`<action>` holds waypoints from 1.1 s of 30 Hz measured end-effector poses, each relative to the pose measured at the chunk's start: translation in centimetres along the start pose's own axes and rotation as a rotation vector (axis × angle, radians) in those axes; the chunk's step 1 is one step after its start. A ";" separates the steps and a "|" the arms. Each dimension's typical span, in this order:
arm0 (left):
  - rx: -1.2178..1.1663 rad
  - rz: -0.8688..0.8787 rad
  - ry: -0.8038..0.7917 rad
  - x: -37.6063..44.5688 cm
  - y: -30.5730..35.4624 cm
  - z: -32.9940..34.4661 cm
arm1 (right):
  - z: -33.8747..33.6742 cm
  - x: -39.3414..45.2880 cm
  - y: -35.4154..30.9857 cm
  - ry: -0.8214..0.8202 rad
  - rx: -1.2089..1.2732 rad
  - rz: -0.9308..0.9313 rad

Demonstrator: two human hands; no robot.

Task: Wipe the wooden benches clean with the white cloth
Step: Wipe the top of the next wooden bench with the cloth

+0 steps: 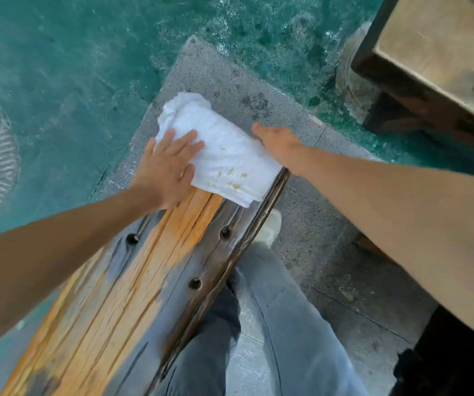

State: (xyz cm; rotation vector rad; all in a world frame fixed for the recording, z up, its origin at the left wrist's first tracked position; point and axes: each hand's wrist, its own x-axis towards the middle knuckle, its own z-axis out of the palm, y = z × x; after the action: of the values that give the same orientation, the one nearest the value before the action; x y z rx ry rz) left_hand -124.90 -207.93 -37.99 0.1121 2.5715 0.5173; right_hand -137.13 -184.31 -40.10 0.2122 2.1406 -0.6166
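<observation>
Head view: a teal painted floor (72, 67) fills the upper left, with a grey speckled stone slab (224, 78) running under the far end of the bench (132, 281). A second wooden bench (441, 52) with dark framing sits at the upper right, well apart from the first. The person's grey trouser legs (273, 324) and a pale shoe (270, 227) stand just beside the bench's right edge. Nothing lies on the plank between the arms and the cloth.

The bench is an orange, cracked plank with dark bolts, its long axis running from lower left to upper right. The white cloth (224, 150), folded and marked with yellowish stains, lies at the bench's far end, its long axis slanting from upper left to lower right, across the plank.

The left hand (167, 170) lies flat, fingers spread, palm down on the cloth's left side, pressing rather than clutching. The right hand (275, 138) reaches in from the right with the arm stretched out, touching the cloth's right edge; whether its fingers grip the fabric I cannot tell.
</observation>
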 end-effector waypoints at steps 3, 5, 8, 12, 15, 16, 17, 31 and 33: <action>-0.076 -0.049 0.184 3.0 1.2 -1.8 | -1.5 1.5 1.4 -0.185 0.108 0.055; -0.079 -0.164 0.235 6.8 1.7 -3.2 | -2.1 2.4 2.1 -0.240 0.204 0.028; 0.024 -0.371 0.080 12.9 0.8 -5.2 | -3.5 3.0 2.5 -0.261 0.146 -0.085; 0.084 -0.471 -0.409 18.9 1.1 -6.0 | -7.9 3.3 3.7 -0.367 0.078 -0.224; 0.206 -0.434 -0.467 21.3 3.3 -6.6 | -12.9 2.7 4.8 -0.414 -0.036 -0.346; 0.190 -0.406 -0.510 21.7 4.3 -6.6 | -14.4 2.7 5.2 -0.409 -0.067 -0.356; 0.175 -0.357 -0.588 22.3 6.2 -6.9 | -16.5 2.7 6.1 -0.395 -0.076 -0.345; -0.058 0.166 -0.313 33.3 34.3 -9.5 | -38.0 -3.3 25.0 0.192 -0.223 0.013; -0.087 0.235 -0.321 34.9 37.2 -10.3 | -38.7 -3.8 27.4 0.288 -0.251 0.066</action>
State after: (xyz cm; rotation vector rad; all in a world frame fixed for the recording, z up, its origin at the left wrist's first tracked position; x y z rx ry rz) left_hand -160.96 -170.95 -31.91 0.4350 2.2304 0.6394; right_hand -152.34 -140.99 -27.60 0.2442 2.4523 -0.2873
